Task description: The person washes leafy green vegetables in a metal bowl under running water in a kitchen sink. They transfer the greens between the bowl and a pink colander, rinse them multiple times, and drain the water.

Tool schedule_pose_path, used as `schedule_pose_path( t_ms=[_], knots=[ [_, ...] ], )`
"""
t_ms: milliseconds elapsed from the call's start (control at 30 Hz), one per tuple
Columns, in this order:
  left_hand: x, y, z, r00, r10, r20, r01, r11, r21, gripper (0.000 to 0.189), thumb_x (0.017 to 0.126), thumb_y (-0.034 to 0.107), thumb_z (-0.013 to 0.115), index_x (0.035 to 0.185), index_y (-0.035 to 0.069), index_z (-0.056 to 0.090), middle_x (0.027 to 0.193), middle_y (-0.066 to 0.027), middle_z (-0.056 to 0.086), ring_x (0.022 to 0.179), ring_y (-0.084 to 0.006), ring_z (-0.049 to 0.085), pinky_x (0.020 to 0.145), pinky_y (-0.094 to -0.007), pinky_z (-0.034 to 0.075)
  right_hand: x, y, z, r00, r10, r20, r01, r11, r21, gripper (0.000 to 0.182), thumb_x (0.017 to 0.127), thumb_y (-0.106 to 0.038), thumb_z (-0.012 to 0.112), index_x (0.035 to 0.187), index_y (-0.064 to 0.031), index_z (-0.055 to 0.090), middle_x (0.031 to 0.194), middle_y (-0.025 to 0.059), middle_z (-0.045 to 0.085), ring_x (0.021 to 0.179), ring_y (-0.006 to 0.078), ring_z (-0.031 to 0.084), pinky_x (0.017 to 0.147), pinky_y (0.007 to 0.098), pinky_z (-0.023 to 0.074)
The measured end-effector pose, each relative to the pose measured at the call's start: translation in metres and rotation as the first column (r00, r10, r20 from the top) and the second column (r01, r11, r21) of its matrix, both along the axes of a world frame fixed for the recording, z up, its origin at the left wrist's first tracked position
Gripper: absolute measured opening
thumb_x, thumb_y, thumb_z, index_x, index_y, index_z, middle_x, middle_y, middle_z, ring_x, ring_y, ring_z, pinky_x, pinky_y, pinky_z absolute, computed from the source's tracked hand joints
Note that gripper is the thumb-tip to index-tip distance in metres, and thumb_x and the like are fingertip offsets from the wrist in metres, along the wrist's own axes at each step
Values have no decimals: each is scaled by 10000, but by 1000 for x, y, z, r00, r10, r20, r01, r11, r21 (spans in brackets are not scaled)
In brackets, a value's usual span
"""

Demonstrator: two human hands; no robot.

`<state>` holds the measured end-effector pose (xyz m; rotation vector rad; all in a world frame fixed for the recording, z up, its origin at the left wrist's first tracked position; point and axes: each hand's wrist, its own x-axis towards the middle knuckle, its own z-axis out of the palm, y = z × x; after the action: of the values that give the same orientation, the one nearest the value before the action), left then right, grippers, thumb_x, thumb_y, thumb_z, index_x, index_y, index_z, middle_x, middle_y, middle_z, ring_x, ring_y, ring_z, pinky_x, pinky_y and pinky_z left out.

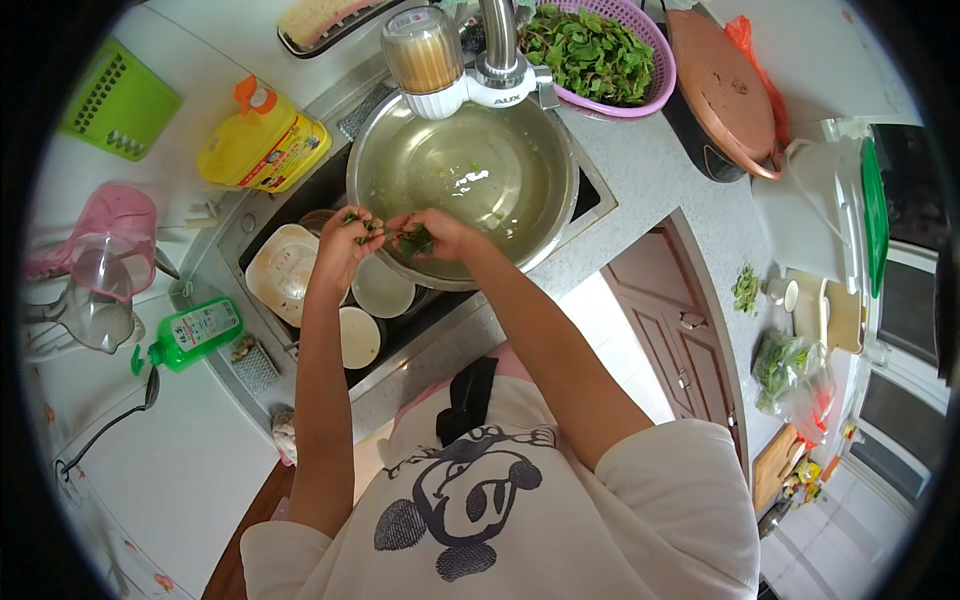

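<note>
My left hand (352, 238) and my right hand (435, 231) meet over the near left rim of a large steel basin (559, 214) in the sink. Pinched in my left fingers are a few green leaves. A small bunch of leafy greens (415, 241) hangs from my right hand, close to my left fingertips. Water fills the basin, and small green bits float in it. Below my hands, a white bowl (384, 289), a second white bowl (358, 337) and a stained square white dish (281, 262) sit in the dark sink.
A faucet (499, 45) with a water filter (424, 64) overhangs the basin. Behind it stands a purple basket (664, 64) of leafy greens. To the left are a yellow detergent jug (262, 150) and a green soap bottle (196, 334). An oval brown-lidded pot (724, 82) stands right.
</note>
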<state>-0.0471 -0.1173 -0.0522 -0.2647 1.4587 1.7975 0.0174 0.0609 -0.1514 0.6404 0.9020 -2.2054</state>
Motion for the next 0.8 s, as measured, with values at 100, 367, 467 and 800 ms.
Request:
schedule_pose_path(
  t_ms=[100,367,467,800],
  knots=[
    [3,-4,0,999,32,-5,-32,998,61,157,809,-55,503,926,49,512,938,-80,561,874,-197,599,795,-335,533,5,19,23,997,-72,-29,71,996,-56,264,856,-163,628,1116,-135,666,938,8,676,851,149,632,656,341,459],
    [19,-1,5,998,66,22,-68,995,76,130,816,-33,511,915,49,532,944,-91,577,867,-195,591,805,-324,521,14,115,7,862,-432,-265,500,635,589,240,793,-52,710,1029,-81,677,907,28,682,789,164,644,637,327,511],
    [21,0,6,998,54,29,-56,997,61,124,824,-27,513,920,48,537,943,-93,580,859,-192,591,798,-314,524,11,135,-12,926,-246,-287,361,346,866,164,827,-64,669,989,-56,697,907,43,680,813,178,651,647,322,533],
    [29,-4,6,995,84,61,-87,995,40,118,845,-43,505,921,40,540,945,-88,579,845,-189,591,789,-306,527,11,107,18,958,-280,-54,286,936,207,268,988,-147,447,1181,-57,611,944,36,666,865,151,630,718,293,517]
  ],
)
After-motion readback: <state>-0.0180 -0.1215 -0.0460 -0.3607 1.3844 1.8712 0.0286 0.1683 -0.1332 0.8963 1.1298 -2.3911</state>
